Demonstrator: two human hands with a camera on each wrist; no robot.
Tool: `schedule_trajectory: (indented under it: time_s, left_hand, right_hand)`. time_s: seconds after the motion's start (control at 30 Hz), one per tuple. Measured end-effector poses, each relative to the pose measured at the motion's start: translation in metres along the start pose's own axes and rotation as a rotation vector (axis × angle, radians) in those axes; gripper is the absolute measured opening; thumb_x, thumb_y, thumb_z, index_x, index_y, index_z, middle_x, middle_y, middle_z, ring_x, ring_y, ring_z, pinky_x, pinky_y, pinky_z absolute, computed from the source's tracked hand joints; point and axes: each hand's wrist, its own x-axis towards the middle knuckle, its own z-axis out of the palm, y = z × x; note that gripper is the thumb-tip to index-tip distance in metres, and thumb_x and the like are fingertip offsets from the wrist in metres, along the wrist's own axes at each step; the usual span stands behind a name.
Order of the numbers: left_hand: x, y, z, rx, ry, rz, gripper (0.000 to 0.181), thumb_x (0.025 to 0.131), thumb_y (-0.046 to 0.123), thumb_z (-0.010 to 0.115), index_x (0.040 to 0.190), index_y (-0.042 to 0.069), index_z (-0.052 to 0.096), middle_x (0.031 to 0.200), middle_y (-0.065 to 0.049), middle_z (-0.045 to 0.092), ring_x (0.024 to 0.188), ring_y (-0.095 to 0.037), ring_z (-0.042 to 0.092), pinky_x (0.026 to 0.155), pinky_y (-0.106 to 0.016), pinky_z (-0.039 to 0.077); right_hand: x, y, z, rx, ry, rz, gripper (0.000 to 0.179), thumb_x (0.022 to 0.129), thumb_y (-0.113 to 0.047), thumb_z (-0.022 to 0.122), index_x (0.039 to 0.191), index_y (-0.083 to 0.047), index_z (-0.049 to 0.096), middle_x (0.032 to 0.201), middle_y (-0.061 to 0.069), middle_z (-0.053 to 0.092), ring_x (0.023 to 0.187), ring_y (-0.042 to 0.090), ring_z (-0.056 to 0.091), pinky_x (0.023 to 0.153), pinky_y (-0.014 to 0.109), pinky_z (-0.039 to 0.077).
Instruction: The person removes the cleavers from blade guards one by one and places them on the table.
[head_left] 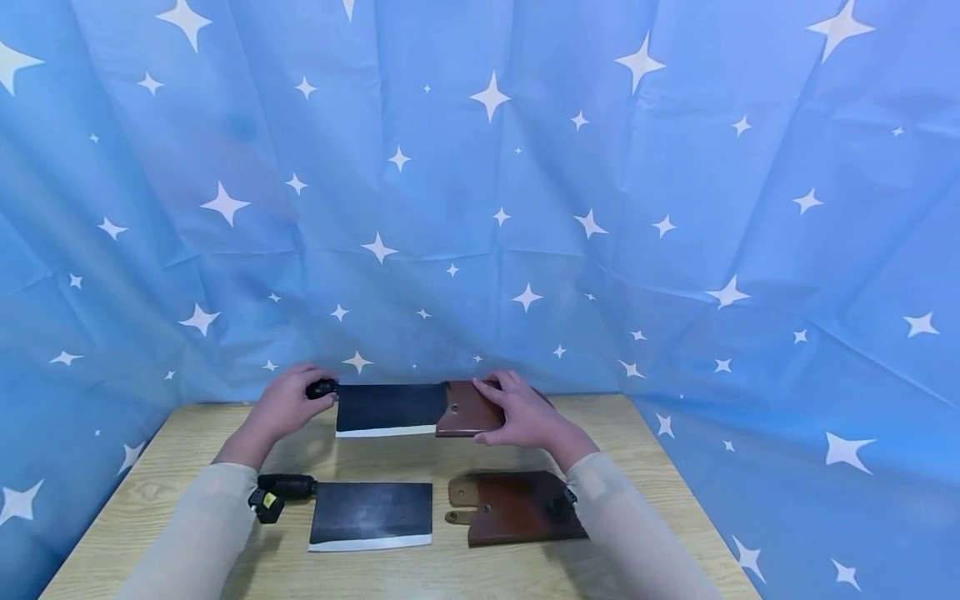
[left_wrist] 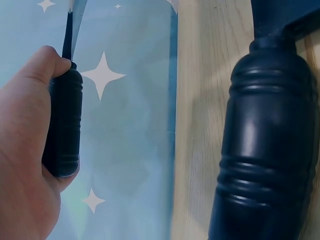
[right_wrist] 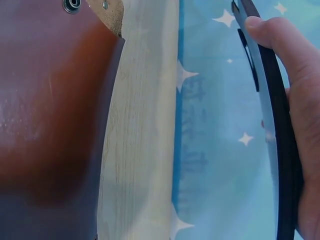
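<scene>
In the head view my left hand (head_left: 288,407) grips the black handle (left_wrist: 65,120) of a cleaver (head_left: 390,407) near the far side of the table. Its dark blade points right, with the pale cutting edge facing down. A brown leather sheath (head_left: 467,417) meets the blade's right end and hides it. My right hand (head_left: 525,418) holds that sheath, thumb on the near face and fingers behind. Nearer to me, a second cleaver (head_left: 371,512) lies flat, its ribbed handle to the left. To its right lies a second brown sheath (head_left: 517,508) with tan straps.
Both cleavers and sheaths are over a light wood table (head_left: 397,575). A blue curtain (head_left: 450,208) with white stars hangs close behind its far edge. My right forearm partly covers the lying sheath, and my left wrist is beside the lying cleaver's handle.
</scene>
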Motion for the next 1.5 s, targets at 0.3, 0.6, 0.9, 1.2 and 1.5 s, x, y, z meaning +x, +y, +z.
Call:
schedule_trajectory:
  time_s: [0.3,0.6,0.9,1.2,1.5]
  left_hand:
    - [-0.002,-0.005,-0.001,0.001,-0.006,0.007,0.037,0.104,0.025,0.078,0.135,0.007,0.076,0.131,-0.015,0.070,0.117,-0.041,0.067,0.092,-0.064,0.056]
    - [-0.003,-0.008,-0.004,0.004,0.007,0.017,0.035,0.103,0.024,0.078,0.133,0.007,0.077,0.127,-0.013,0.071,0.114,-0.039,0.067,0.091,-0.063,0.057]
    - [-0.006,-0.011,-0.005,0.003,-0.003,0.017,0.033,0.103,0.023,0.079,0.132,0.009,0.078,0.130,-0.016,0.071,0.118,-0.042,0.067,0.092,-0.064,0.056]
    - [-0.008,-0.016,-0.008,0.003,-0.025,0.011,0.035,0.102,0.024,0.079,0.133,0.008,0.077,0.132,-0.017,0.071,0.117,-0.041,0.067,0.092,-0.063,0.056]
    - [-0.008,-0.018,-0.008,-0.013,-0.037,0.005,0.034,0.102,0.021,0.079,0.132,0.005,0.077,0.131,-0.018,0.071,0.116,-0.041,0.067,0.092,-0.063,0.057]
  right_hand:
    - [-0.003,0.004,-0.003,-0.012,-0.009,-0.016,0.109,0.087,-0.070,0.084,0.173,-0.022,0.037,0.163,0.006,0.044,0.140,0.023,0.042,0.112,0.044,0.050]
    - [-0.008,0.012,-0.006,-0.012,-0.006,-0.004,0.109,0.087,-0.063,0.087,0.173,-0.019,0.037,0.165,0.007,0.044,0.144,0.025,0.043,0.115,0.047,0.048]
    - [-0.016,0.022,-0.007,-0.018,0.019,-0.013,0.106,0.087,-0.059,0.087,0.172,-0.015,0.041,0.165,0.010,0.045,0.146,0.028,0.044,0.115,0.051,0.048]
    - [-0.023,0.031,-0.007,0.011,0.019,-0.008,0.105,0.088,-0.055,0.086,0.173,-0.016,0.038,0.168,0.015,0.043,0.151,0.032,0.042,0.116,0.056,0.045]
    - [-0.026,0.036,-0.009,0.022,0.006,0.008,0.103,0.089,-0.052,0.087,0.173,-0.018,0.038,0.170,0.013,0.042,0.154,0.033,0.041,0.119,0.059,0.043]
